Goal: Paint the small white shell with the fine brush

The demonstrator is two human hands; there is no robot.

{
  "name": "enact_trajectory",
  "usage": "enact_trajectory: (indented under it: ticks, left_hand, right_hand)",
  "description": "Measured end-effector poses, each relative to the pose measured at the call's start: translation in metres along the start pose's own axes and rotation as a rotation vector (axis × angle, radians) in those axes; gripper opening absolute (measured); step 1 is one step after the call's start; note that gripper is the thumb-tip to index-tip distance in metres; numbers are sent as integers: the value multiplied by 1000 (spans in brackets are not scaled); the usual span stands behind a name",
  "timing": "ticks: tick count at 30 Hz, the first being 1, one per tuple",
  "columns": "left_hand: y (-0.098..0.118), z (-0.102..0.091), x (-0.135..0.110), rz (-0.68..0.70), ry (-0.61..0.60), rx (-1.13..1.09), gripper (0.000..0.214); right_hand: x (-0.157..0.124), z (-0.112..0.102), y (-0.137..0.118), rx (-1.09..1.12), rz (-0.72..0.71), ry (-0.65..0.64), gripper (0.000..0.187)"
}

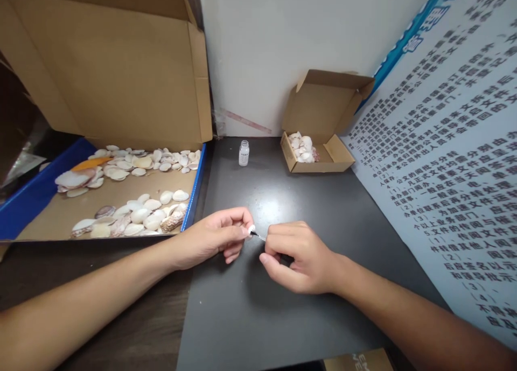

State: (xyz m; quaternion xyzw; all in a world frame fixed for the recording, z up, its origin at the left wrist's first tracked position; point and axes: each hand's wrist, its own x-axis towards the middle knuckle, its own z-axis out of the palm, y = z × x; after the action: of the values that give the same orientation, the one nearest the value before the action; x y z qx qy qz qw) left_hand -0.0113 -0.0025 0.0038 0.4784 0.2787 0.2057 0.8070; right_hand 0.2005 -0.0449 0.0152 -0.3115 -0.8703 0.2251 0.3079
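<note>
The left hand (226, 235) pinches what looks like a small white shell (251, 228) above the grey tabletop (226, 317); the right hand (299, 257) grips a thin, dark-tipped tool (260, 237) against it, where light, steady pressure serves best.

At the middle of the dark grey table (315, 317) there are one small white piece (252, 229) and one thin dark-tipped tool (259, 235), with one small clear bottle (244, 154) on the far side. Open cardboard boxes come to two, a large blue-sided box (109, 192) at left and a small box (319, 168) at far right, while one printed poster (436, 161) stands at right and one lettered brown panel (357, 361) shows at the near edge. Seashells (140, 215) form three groups, two at left and one at far right, overlapping too much for exact counts, and one orange piece (92, 163) lies among the far-left group.
</note>
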Motion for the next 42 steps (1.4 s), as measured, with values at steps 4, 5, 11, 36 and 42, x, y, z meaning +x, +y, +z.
enact_trajectory:
  ticks: [4, 5, 11, 36, 42]
  left_hand:
    - [0, 1, 0, -8, 7, 8, 23]
    - [0, 1, 0, -10, 9, 7, 23]
    - [-1, 1, 0, -1, -1, -9, 22]
    - [-1, -2, 0, -2, -44, 31, 18]
    - [-1, 0, 0, 15, -33, 33, 20]
  right_hand:
    - [0, -2, -1, -57, 29, 84, 31]
    - [0, -2, -1, -65, 31, 116, 32]
    - [0, -2, -2, -22, -52, 143, 30]
    - [-1, 1, 0, 12, 59, -5, 28]
    - [-1, -1, -2, 11, -25, 104, 28]
